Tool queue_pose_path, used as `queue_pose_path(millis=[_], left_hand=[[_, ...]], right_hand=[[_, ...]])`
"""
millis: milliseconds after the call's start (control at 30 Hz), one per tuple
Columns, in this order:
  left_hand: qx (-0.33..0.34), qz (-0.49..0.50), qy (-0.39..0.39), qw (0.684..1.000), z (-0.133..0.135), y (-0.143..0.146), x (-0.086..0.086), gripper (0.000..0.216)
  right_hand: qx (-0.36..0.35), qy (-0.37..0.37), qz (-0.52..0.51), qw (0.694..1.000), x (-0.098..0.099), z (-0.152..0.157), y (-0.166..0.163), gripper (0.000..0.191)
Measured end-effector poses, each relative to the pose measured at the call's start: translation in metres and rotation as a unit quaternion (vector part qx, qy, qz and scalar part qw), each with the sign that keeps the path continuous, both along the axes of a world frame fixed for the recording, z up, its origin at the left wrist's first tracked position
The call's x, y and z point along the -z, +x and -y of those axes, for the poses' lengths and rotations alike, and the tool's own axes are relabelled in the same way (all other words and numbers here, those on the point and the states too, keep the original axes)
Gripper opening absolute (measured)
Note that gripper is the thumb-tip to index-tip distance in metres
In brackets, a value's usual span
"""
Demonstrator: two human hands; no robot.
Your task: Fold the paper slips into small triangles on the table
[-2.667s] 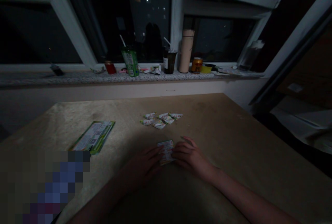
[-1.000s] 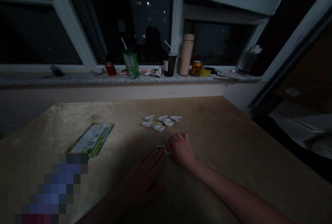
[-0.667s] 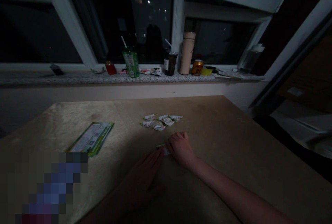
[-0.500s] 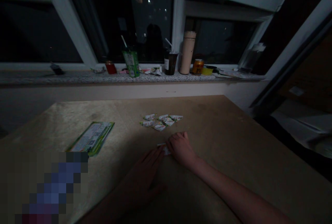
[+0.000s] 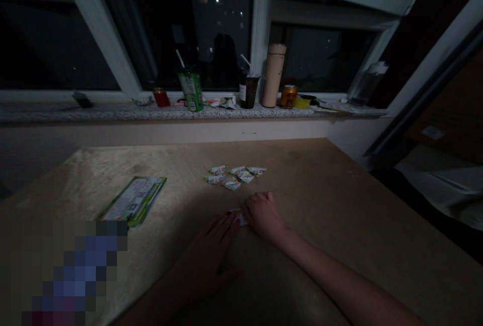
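A small white printed packet [image 5: 240,218] lies on the table between my hands. My left hand [image 5: 211,245] is spread flat with its fingertips resting on the packet's left part. My right hand [image 5: 263,218] is closed, its fingers curled down over the packet's right end and hiding it. Beyond them several similar small white packets [image 5: 232,183] with green and coloured print lie in a loose cluster. Over to the left is a flat green and white pack [image 5: 133,200]; a pixelated patch covers the area at its near end.
A brown table [image 5: 320,180] fills the foreground. On the windowsill [image 5: 219,113] behind it stand a green cup with a straw [image 5: 191,89], a dark drink cup [image 5: 249,92], a beige flask [image 5: 273,74], an orange can [image 5: 289,97] and a red jar [image 5: 161,97].
My left fingers have shifted slightly on the packet, and its visible upper edge looks different. My right hand stays in the same place.
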State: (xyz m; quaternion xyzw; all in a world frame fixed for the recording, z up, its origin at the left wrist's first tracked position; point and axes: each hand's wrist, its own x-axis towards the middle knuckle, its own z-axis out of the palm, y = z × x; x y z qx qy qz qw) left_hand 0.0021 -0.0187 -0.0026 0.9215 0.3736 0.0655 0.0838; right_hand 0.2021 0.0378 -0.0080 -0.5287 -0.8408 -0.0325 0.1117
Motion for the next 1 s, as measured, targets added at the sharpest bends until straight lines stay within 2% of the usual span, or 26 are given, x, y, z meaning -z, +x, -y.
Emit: queue_pose_path(millis=[267, 1000], left_hand=[[-0.005, -0.009, -0.005, 1.0, 0.0022, 0.0003, -0.0007, 0.081], [0.006, -0.001, -0.004, 1.0, -0.0006, -0.0001, -0.0016, 0.081]], right_hand=[[0.011, -0.017, -0.003, 1.0, -0.0049, 0.0012, -0.0009, 0.024], [0.011, -0.009, -0.005, 1.0, 0.0005, -0.0005, -0.0009, 0.025]])
